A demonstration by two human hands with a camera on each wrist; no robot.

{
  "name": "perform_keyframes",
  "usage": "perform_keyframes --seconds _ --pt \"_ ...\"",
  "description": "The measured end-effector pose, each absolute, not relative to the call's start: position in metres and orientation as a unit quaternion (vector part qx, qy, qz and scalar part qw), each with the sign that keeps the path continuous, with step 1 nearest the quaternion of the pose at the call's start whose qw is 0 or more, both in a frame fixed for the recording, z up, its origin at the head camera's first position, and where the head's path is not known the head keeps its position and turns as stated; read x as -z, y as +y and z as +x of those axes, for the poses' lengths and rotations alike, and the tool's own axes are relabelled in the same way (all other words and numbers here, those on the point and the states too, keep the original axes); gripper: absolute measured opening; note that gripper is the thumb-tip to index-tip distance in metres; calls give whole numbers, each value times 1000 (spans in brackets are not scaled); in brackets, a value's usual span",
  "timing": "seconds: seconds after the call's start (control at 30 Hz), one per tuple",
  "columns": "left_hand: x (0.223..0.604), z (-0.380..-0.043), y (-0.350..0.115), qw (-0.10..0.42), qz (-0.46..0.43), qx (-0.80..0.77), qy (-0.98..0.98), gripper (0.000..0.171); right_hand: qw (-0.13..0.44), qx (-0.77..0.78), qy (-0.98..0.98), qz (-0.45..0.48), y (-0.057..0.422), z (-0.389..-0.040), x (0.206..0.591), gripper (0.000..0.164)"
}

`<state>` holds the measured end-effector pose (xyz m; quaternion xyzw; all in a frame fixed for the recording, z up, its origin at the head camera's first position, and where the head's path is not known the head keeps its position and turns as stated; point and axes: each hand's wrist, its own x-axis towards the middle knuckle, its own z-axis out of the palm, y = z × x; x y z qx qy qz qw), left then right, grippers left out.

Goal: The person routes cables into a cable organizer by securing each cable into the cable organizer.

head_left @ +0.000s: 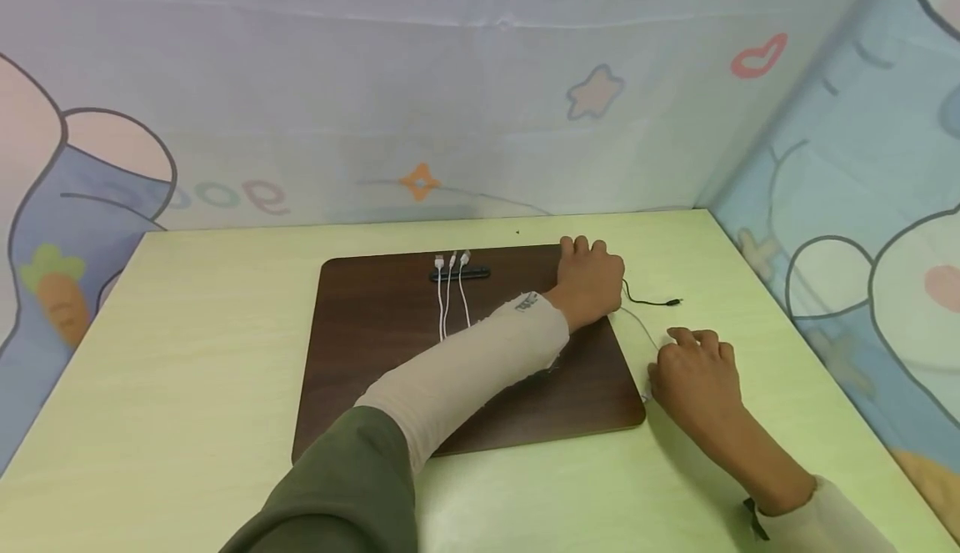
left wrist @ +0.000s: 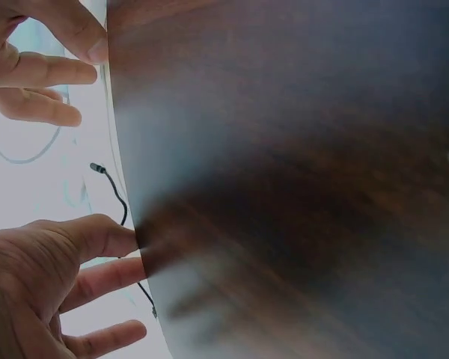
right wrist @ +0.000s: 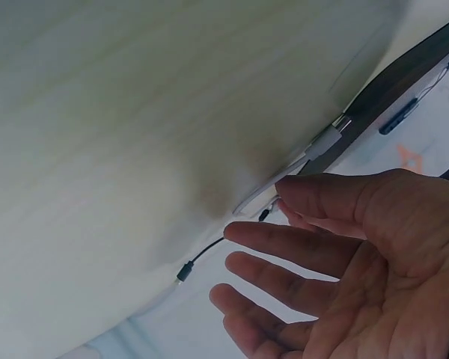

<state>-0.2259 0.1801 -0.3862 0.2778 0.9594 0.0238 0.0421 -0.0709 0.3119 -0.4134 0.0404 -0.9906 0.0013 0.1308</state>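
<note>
My left hand (head_left: 590, 279) reaches across a dark brown board (head_left: 375, 319). Its thumb and a finger meet the board's right edge in the left wrist view, and another finger extends beside them. A black cable (head_left: 651, 303) passes by this hand, its plug on the table. Near the board's lower right corner is my right hand (head_left: 697, 378), with fingers spread and slightly bent in the right wrist view. Close to its thumb, a white USB plug (right wrist: 325, 143) with a thin white cable (right wrist: 256, 196) lies at the board's edge. The far fingertips of the left hand are partly hidden.
A black cable holder (head_left: 480, 273) near the board's far edge carries several white cables (head_left: 442, 303), some hidden under my left sleeve (head_left: 472, 361). The pale table (head_left: 187, 353) extends around the board. Printed cloth walls (head_left: 375, 86) stand behind and at the right.
</note>
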Motion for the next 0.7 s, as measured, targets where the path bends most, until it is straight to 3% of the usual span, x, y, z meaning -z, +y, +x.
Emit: perform_keyframes --seconds 0.23,0.47,0.7 --pt "403 -239 189 44 269 -54 961 25 115 3 -992 44 312 -70 411 35" --pt "394 -227 187 22 277 -20 960 29 83 -21 -996 26 313 -74 408 34" --pt "437 -255 210 18 286 -44 957 32 88 -11 -996 32 314 -77 410 34"
